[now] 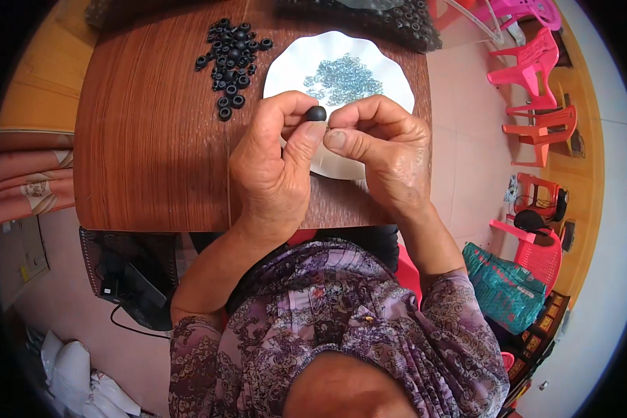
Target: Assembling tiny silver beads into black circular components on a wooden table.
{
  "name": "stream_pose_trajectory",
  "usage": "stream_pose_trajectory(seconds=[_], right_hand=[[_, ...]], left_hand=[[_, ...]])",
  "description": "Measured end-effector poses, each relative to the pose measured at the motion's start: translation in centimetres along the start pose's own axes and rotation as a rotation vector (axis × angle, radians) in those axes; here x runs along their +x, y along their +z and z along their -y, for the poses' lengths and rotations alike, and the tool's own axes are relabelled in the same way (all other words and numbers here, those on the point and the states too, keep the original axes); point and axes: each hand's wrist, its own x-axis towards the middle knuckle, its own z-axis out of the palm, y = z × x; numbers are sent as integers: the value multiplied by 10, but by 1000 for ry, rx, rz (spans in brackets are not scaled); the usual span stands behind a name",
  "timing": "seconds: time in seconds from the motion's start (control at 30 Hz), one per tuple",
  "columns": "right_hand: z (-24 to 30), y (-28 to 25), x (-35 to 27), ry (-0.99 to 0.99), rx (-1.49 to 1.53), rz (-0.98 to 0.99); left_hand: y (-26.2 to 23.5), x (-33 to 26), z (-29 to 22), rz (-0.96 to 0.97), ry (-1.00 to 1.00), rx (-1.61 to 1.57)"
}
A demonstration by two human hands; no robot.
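Left hand (272,153) pinching black piece (316,113) — right hand (391,143) alongside

A reddish-brown wood-grain table (153,139) is standing on a pale pink tiled floor (460,157); pink and orange plastic seats (538,258) are lining a white wall (616,160) beyond the table's right edge, and a yellow-brown wooden surface (56,63) is flanking its far left corner.

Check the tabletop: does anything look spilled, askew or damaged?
Nothing stands out. The black parts lie in a loose pile on the table, shiny pieces sit within the white plate, and the left hand holds a round black piece.
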Motion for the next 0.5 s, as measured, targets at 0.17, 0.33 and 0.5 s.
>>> stream_pose_trajectory(seconds=[0.17,0.33,0.5], right_hand=[[-9,-13,1,-496,-521,105],[-12,-21,9,-858,-866,70],[-15,-26,8,-716,-832,16]], left_hand=[[-1,6,1,38,87,233],[0,18,4,73,-1,340],[1,26,-1,272,146,707]])
